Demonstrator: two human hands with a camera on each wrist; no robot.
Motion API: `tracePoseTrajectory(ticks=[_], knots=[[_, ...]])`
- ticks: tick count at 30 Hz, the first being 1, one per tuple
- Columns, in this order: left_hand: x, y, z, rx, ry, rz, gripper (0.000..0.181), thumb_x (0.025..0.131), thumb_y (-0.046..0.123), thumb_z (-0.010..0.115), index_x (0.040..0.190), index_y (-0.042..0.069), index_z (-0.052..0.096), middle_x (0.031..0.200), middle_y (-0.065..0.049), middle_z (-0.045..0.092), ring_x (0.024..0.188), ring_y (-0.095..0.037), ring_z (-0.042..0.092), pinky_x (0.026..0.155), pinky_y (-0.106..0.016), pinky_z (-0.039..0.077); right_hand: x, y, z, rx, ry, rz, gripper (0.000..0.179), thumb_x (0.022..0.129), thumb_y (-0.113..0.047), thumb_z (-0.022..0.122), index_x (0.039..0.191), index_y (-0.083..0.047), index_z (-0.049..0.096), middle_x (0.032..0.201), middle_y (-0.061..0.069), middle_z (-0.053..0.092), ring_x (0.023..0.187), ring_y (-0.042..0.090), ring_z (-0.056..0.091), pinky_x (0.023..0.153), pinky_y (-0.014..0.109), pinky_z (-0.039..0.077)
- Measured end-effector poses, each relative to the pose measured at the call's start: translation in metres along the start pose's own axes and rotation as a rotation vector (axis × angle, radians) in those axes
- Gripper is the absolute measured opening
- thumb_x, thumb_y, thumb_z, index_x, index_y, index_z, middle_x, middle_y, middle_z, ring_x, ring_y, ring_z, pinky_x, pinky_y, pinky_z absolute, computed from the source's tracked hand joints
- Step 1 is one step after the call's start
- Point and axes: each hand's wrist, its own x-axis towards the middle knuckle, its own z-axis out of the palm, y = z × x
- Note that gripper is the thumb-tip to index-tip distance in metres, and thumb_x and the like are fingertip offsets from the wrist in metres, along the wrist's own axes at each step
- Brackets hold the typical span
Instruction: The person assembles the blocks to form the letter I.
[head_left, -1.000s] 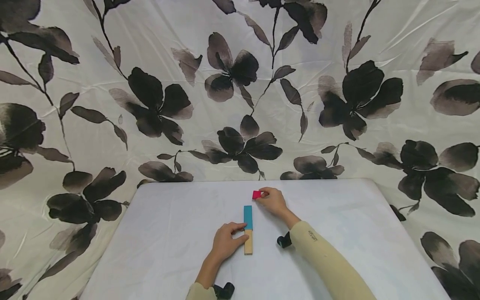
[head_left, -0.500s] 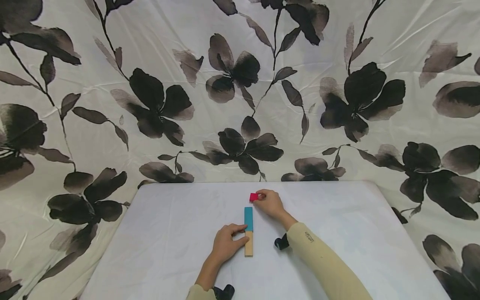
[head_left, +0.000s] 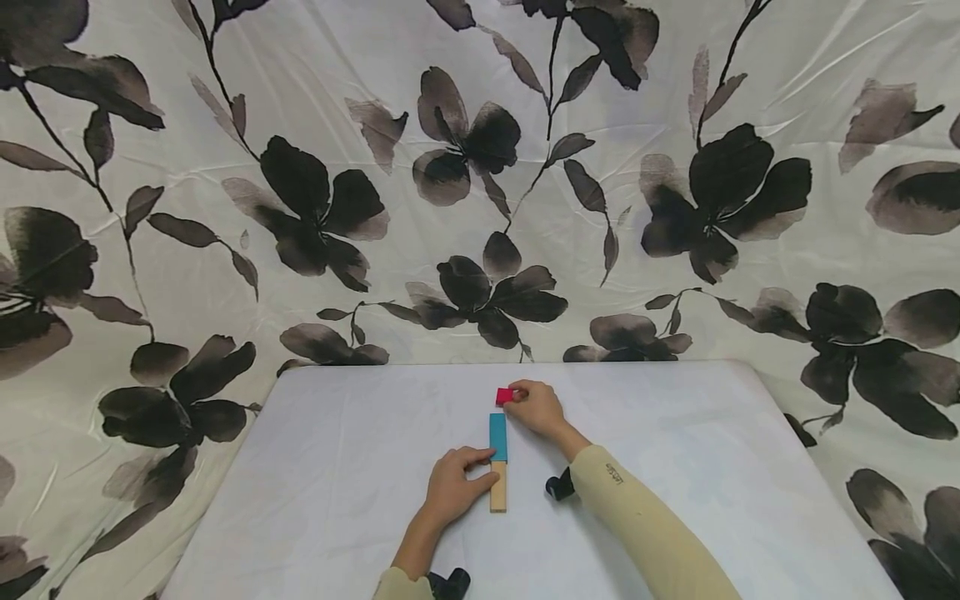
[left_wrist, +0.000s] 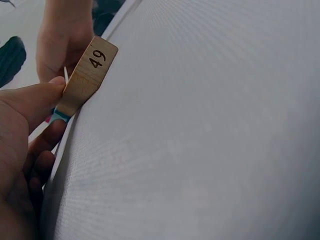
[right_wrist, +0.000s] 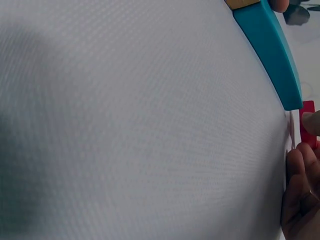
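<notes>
A blue block [head_left: 498, 433] and a plain wooden block [head_left: 498, 497] lie end to end in one line on the white table. On the wooden one's near end the number 49 shows in the left wrist view. My left hand [head_left: 452, 489] touches the left side of the pair, index fingertip at the blue block and thumb at the wooden block [left_wrist: 89, 75]. Just beyond the blue block's far end, my right hand [head_left: 538, 410] pinches a small red block [head_left: 503, 397] between thumb and fingers. A narrow gap parts red from blue in the head view.
The white-covered table [head_left: 337, 467] ends at a far edge just past the red block. Behind it hangs a floral cloth [head_left: 465, 208]. Black wrist cameras sit at both sleeves, the right one [head_left: 559, 485] close above the table.
My right hand has carried the red block slightly left and nearer, into line with the blue block's far end. The left hand stays at the blue and wooden blocks.
</notes>
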Motion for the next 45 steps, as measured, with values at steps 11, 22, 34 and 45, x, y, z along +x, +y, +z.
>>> tracePoseTrajectory(ticks=[11,22,34,45], knots=[[0.0013,-0.0010,-0.0002,-0.008,-0.003,-0.027,0.038,0.083,0.032,0.077,0.118,0.019,0.072,0.097,0.012,0.066,0.082,-0.007,0.052,0.073,-0.031,0.042,-0.0011,-0.0028,0.0018,-0.041,-0.018,0.001,0.034,0.083,-0.025,0.076,0.114,-0.012,0.071,0.083,-0.006,0.064,0.079,0.014,0.057,0.072,0.036,0.047],[0.0014,-0.0004,0.0003,-0.016,0.001,-0.040,0.039,0.083,0.035,0.077,0.118,0.020,0.071,0.093,0.013,0.062,0.079,-0.009,0.048,0.070,-0.028,0.039,0.0008,-0.0017,0.0055,-0.071,0.000,-0.007,0.034,0.083,-0.026,0.077,0.114,-0.014,0.072,0.085,-0.006,0.066,0.083,0.014,0.059,0.074,0.038,0.047],[-0.0029,0.0013,0.0012,-0.015,-0.001,-0.048,0.038,0.082,0.034,0.077,0.117,0.021,0.072,0.092,0.014,0.062,0.077,-0.008,0.046,0.069,-0.027,0.038,-0.0009,0.0019,0.0038,-0.073,-0.047,-0.025,0.034,0.083,-0.027,0.076,0.114,-0.014,0.072,0.075,-0.009,0.061,0.071,0.010,0.054,0.063,0.031,0.042],[-0.0024,-0.0010,0.0030,0.005,0.018,-0.031,0.037,0.082,0.033,0.078,0.117,0.021,0.072,0.092,0.014,0.062,0.077,-0.008,0.048,0.069,-0.028,0.039,0.0028,0.0036,0.0012,-0.054,-0.049,-0.011,0.026,0.091,-0.024,0.064,0.114,-0.016,0.072,0.085,-0.006,0.064,0.078,0.013,0.055,0.070,0.035,0.045]])
